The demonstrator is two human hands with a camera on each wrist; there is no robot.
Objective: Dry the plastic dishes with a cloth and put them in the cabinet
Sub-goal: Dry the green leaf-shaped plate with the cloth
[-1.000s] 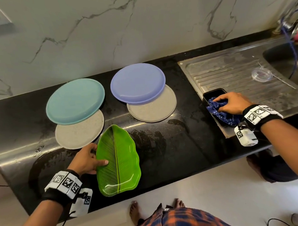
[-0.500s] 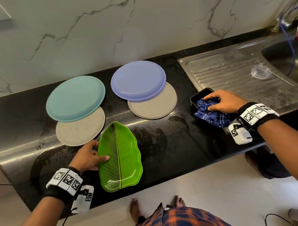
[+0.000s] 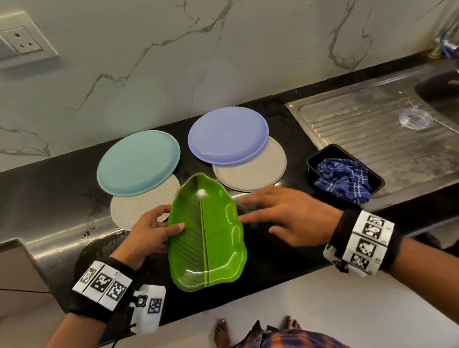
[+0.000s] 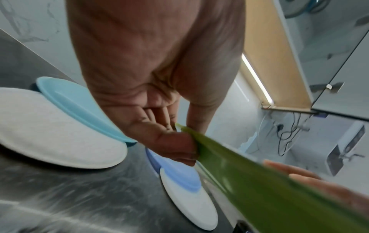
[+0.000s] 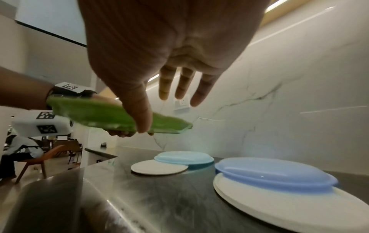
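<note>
Left hand (image 3: 147, 236) pinches the green leaf-shaped plate (image 3: 207, 235) at its left rim, thumb on top, lifted clear of the black countertop (image 3: 52, 186). Right hand (image 3: 291, 218), fingers spread and motion-blurred, is at the right rim; contact indeterminate. Blue checked cloth (image 3: 341, 180) lies apart in a black tray (image 3: 312, 161).

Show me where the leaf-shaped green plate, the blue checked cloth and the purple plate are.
leaf-shaped green plate (image 3: 212, 235), head view: on its ribbed middle.
blue checked cloth (image 3: 341, 180), head view: on the bunched centre folds.
purple plate (image 3: 228, 133), head view: on its flat upturned base.
</note>
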